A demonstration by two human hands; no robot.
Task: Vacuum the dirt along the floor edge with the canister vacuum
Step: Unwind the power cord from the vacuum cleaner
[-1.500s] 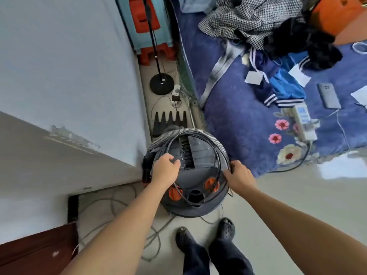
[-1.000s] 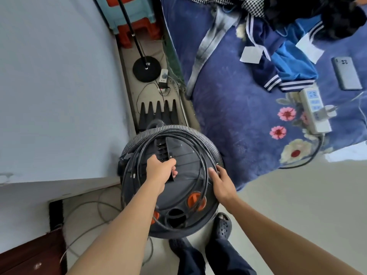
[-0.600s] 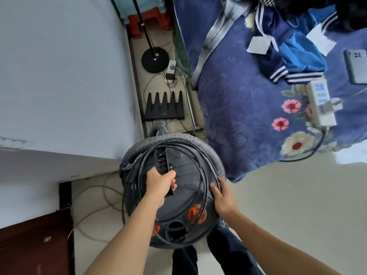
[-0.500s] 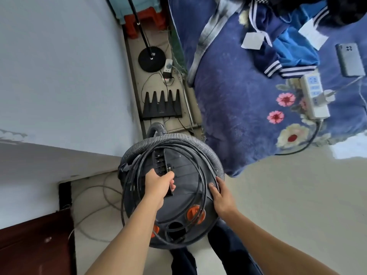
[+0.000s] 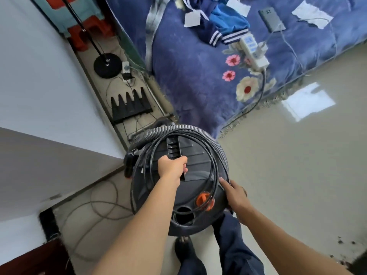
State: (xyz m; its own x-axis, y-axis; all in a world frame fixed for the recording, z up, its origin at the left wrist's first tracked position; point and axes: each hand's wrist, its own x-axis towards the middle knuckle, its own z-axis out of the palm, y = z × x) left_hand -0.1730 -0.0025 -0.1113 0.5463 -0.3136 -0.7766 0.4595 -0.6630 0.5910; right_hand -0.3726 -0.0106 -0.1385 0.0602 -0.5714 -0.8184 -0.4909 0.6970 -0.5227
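The round black canister vacuum [image 5: 196, 161] is right in front of me, seen from above, with orange latches on its lid. A grey ribbed hose [image 5: 178, 130] and a black power cord [image 5: 213, 161] are coiled round its top. My left hand [image 5: 171, 167] grips the carry handle in the middle of the lid. My right hand [image 5: 235, 194] holds the lid's right rim, its fingers against the coiled cord. Dark dirt specks [image 5: 345, 253] lie on the pale floor at the bottom right.
A bed with a blue flowered blanket [image 5: 198, 76] fills the top, with clothes, a phone and a power strip [image 5: 253, 50] on it. In the gap by the white wall [image 5: 39, 76] stand a black router [image 5: 129, 107] and a lamp base [image 5: 107, 66]. Loose cables [image 5: 99, 207] lie at left. My legs are below the vacuum.
The vacuum has been carried back and to the right, away from the wall gap, with both hands keeping their hold. The view turned right, bringing open floor and the dirt specks into sight.
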